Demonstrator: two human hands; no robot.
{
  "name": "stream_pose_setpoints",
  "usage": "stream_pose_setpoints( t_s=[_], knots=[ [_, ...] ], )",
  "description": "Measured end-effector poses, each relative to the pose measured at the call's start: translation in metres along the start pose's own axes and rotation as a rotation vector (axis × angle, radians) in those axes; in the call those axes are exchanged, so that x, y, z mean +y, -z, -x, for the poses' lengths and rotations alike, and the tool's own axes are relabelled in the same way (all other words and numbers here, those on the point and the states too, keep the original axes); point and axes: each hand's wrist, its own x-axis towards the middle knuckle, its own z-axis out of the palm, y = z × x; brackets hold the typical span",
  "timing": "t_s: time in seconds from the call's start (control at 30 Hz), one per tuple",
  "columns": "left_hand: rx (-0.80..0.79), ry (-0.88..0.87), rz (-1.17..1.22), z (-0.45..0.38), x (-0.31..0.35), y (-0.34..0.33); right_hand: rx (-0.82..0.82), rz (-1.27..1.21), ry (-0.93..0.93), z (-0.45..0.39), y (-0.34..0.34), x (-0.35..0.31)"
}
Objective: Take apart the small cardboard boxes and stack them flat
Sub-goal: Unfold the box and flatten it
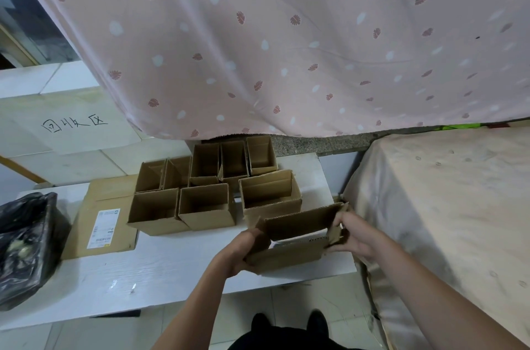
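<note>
fingers (pixel 252 235) of both hands curled tight around opposite ends of one open cardboard box (pixel 298 238)

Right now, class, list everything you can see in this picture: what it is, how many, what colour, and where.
Held box: one, brown, open, over the table's near right edge, gripped at both ends.
Standing boxes: eight, brown, open-topped, clustered at the table's back middle.
Flat cardboard: one, brown with a white label, on the table left of the boxes.
Bag: one, black plastic, at the table's left end.
Table: one, white.
Curtain: one, pink with leaf print, hanging behind.
Covered surface: one, pale peach, right.
Left hand: at the box's left end.
Right hand: at its right end.
</note>
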Motion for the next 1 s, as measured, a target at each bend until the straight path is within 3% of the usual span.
stream_pose_setpoints(
  t_s=[0.1, 0.2, 0.27, 0.4, 0.57, 0.73, 1.0],
  knots=[
    [-0.031, -0.114, -0.239, -0.003, -0.001, 0.004, -0.060, -0.200, -0.003, 0.002, 0.009, -0.003],
    [-0.131, -0.279, -0.540, -0.004, -0.009, 0.007, -0.062, -0.244, -0.011, 0.000, 0.022, -0.008],
    [-0.117, -0.398, -0.785, -0.007, -0.017, 0.008, 0.020, -0.188, 0.001, -0.002, 0.029, -0.008],
    [0.061, -0.551, -1.082, -0.017, -0.037, 0.001, 0.251, 0.079, 0.018, -0.017, 0.035, 0.003],
    [0.130, -0.500, -1.393, -0.027, -0.067, -0.010, 0.393, 0.575, -0.054, -0.043, 0.037, 0.029],
    [0.114, -0.407, -1.483, -0.047, -0.092, -0.032, 0.451, 0.900, -0.073, -0.069, 0.030, 0.052],
    [0.184, -0.293, -1.489, -0.100, -0.130, -0.054, 0.487, 0.935, -0.044, -0.115, 0.024, 0.100]
  ],
)
